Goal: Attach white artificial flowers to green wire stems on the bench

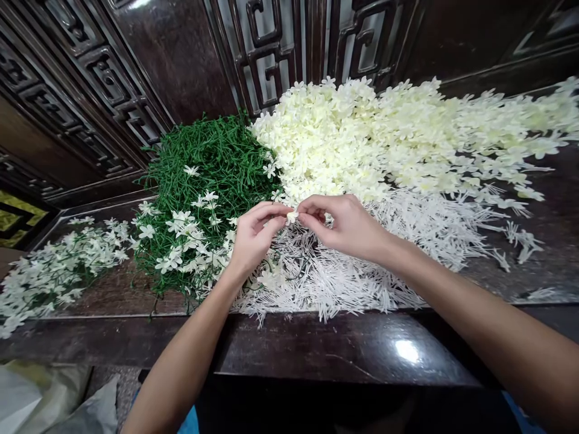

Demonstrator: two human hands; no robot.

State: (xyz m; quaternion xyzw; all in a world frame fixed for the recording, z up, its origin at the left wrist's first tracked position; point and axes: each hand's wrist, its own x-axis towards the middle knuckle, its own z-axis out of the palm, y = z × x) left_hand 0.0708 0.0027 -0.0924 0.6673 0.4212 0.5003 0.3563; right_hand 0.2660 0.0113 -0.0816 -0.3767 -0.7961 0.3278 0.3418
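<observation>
My left hand (254, 235) and my right hand (346, 226) meet in the middle over the table, fingertips pinched together on one small cream artificial flower (292, 216). Under the hands lies a heap of white plastic stamen pieces (357, 271). Behind them is a big pile of cream flower petals (384, 138). To the left of my left hand sits a tangle of green plastic stems (212, 163), some with flowers fitted on them (181, 241).
A dark polished wooden table (316, 343) holds everything; a carved dark wood panel (136, 72) rises behind it. More finished flower stems (54, 271) lie at the far left. Pale plastic bags (49, 398) sit below the table's left edge.
</observation>
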